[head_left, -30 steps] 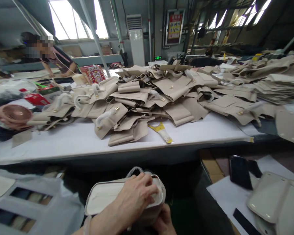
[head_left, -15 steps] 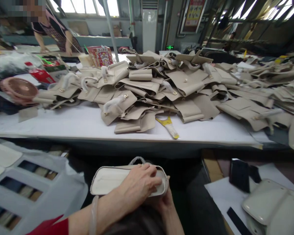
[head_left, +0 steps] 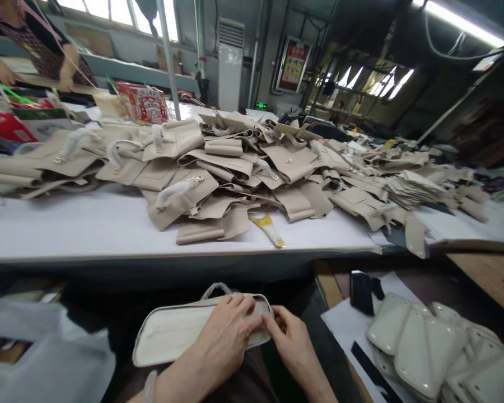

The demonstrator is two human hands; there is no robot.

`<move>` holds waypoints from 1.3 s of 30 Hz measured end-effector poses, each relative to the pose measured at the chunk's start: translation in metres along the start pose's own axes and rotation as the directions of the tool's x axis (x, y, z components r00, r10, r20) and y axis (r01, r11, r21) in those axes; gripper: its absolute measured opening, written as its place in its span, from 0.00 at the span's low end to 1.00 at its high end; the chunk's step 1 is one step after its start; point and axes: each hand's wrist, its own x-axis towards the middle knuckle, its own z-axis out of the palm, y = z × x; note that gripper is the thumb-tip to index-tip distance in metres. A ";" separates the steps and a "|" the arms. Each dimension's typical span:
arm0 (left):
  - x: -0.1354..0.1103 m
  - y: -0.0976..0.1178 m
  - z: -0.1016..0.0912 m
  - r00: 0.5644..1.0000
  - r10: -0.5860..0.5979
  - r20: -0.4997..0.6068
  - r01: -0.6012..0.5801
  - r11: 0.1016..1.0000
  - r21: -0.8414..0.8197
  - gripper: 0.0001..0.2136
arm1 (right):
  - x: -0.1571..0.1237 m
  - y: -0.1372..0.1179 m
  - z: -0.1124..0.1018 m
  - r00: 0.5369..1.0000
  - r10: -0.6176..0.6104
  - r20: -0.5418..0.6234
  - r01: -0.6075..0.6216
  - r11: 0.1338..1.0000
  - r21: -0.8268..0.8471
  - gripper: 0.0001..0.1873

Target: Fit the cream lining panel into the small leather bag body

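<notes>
Handbag [head_left: 172, 336], cream and unfinished, lies on its side low in the view, in front of the person and below the near edge of the white table [head_left: 88, 229]. The left hand [head_left: 229, 341] lies over its right half with fingers curled down onto the upper rim, closed on it. The right hand [head_left: 292, 341] meets it at the bag's right end, fingertips pinched together on the rim there. A wrapped handle loop [head_left: 216, 289] pokes up behind the bag. On the table a heap of beige bag pieces [head_left: 235, 168] spreads wide, a yellow tag [head_left: 269, 226] just beside it. Cream panels [head_left: 411, 347] lie stacked at lower right. A co-worker [head_left: 33, 50] leans at far left.
</notes>
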 end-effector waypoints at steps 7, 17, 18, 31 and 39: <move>0.006 -0.002 -0.010 0.998 0.040 0.054 -0.041 0.999 0.015 0.10 | 0.000 -0.014 0.004 0.997 -0.054 -0.056 0.029 0.926 -0.377 0.16; 0.014 -0.004 -0.019 0.986 0.118 0.117 -0.126 0.990 0.067 0.09 | -0.005 -0.021 0.014 0.995 -0.040 -0.091 0.003 0.925 -0.380 0.19; 0.014 -0.006 -0.019 0.986 0.126 0.106 -0.132 0.990 0.053 0.10 | -0.004 -0.022 0.011 0.996 -0.028 -0.082 -0.004 0.931 -0.366 0.19; 0.010 -0.009 -0.016 0.987 0.128 0.102 -0.131 0.991 0.029 0.10 | -0.004 -0.016 0.017 0.988 -0.115 -0.107 0.037 0.831 -0.555 0.14; 0.020 -0.015 -0.019 0.981 0.172 0.086 -0.173 0.985 0.011 0.09 | -0.011 -0.016 0.030 0.969 -0.124 -0.214 0.012 0.886 -0.463 0.20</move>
